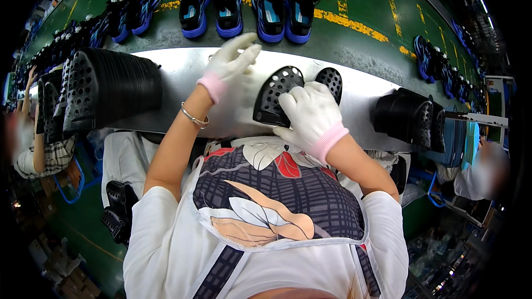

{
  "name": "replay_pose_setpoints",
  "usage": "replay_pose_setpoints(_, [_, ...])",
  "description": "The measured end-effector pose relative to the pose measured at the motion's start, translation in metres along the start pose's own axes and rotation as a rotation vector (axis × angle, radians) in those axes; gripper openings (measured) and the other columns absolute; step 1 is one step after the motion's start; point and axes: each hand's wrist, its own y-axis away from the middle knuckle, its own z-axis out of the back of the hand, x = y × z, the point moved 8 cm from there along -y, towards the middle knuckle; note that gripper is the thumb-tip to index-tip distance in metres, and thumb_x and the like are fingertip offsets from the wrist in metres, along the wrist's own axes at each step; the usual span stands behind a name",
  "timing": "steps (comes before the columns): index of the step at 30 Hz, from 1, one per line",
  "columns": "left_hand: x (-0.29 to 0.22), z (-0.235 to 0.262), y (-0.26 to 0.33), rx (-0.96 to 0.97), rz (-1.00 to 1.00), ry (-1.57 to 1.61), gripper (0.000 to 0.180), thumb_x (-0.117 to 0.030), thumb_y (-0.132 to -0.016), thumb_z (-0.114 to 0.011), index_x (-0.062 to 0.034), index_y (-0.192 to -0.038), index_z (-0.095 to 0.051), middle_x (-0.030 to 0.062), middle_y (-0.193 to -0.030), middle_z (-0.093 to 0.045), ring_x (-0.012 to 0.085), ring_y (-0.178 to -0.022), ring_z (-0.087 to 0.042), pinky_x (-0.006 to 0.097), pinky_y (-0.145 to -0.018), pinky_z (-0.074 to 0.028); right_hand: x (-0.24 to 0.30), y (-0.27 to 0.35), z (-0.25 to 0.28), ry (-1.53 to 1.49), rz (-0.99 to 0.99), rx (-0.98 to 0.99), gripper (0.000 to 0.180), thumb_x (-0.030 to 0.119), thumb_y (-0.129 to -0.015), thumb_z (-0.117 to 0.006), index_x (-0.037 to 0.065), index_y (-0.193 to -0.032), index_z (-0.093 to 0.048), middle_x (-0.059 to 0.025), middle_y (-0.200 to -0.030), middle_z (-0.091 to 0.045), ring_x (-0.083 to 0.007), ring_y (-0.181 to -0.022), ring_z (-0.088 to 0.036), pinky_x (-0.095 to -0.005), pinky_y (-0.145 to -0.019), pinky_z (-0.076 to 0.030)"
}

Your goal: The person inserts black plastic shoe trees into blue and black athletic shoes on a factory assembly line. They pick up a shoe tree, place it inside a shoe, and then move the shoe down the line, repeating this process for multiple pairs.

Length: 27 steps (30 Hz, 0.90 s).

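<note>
My left hand (230, 65), in a white glove with a pink cuff, is raised over the far side of the metal shelf (235, 116). Its fingers are apart and nothing is in them. My right hand (313, 112), gloved alike, has its fingers curled over the right edge of a black perforated shoe insert (272, 95), rounded and toe-shaped, and covers part of it. Just beyond that hand lies a second perforated insert (331, 81), partly hidden by the glove. Past the shelf, black and blue sneakers (270, 14) stand in pairs, heels toward me.
A thick nested stack of black inserts (119, 84) fills the shelf's left end; a smaller stack (404, 115) is at the right. More sneakers (97, 30) line the green surface (363, 8), which bears yellow marks. Co-workers sit at far left (52, 152) and far right (471, 180).
</note>
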Motion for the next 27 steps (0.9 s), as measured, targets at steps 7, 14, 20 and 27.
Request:
replay_pose_setpoints(7, [-0.004, -0.059, 0.019, 0.406, 0.416, 1.175, 0.065, -0.053, -0.099, -0.038, 0.0008, -0.134, -0.044, 0.0134, -0.107, -0.064, 0.0189, -0.096, -0.065, 0.033, -0.086, -0.054, -0.012, -0.006, 0.032, -0.357, 0.092, -0.388, 0.046, 0.027, -0.071, -0.075, 0.004, -0.106, -0.056, -0.0141, -0.098, -0.058, -0.0338, -0.088, -0.061, -0.0415, -0.076, -0.051])
replay_pose_setpoints(14, [-0.001, -0.052, 0.002, 0.076, 0.38, 1.259, 0.039, -0.048, -0.094, -0.053, -0.0092, -0.098, -0.055, 0.0047, -0.083, -0.058, 0.0147, -0.073, -0.059, 0.027, -0.064, -0.051, -0.036, -0.027, -0.002, -0.632, -0.27, -0.046, 0.046, 0.043, -0.084, -0.063, 0.002, -0.104, -0.057, -0.0198, -0.1, -0.061, -0.0356, -0.088, -0.063, -0.0422, -0.075, -0.051])
replay_pose_setpoints(20, [0.007, -0.039, -0.026, -0.138, 0.272, 1.169, 0.044, -0.054, -0.092, -0.054, -0.011, -0.089, -0.053, 0.003, -0.073, -0.053, 0.0127, -0.065, -0.053, 0.025, -0.057, -0.046, -0.047, -0.05, 0.004, -0.578, -0.275, -0.105, 0.045, 0.048, -0.083, -0.061, 0.003, -0.078, -0.058, -0.0169, -0.073, -0.063, -0.0359, -0.07, -0.063, -0.0439, -0.065, -0.049])
replay_pose_setpoints(27, [0.01, -0.019, -0.049, 0.093, 0.189, 0.425, 0.054, -0.045, -0.098, -0.044, -0.0001, -0.127, -0.054, 0.0107, -0.107, -0.062, 0.0184, -0.093, -0.062, 0.031, -0.079, -0.052, -0.103, -0.072, 0.027, -0.152, -0.325, -0.034, 0.046, 0.05, -0.084, -0.057, 0.005, -0.078, -0.064, -0.0178, -0.077, -0.066, -0.0368, -0.076, -0.065, -0.0456, -0.07, -0.05])
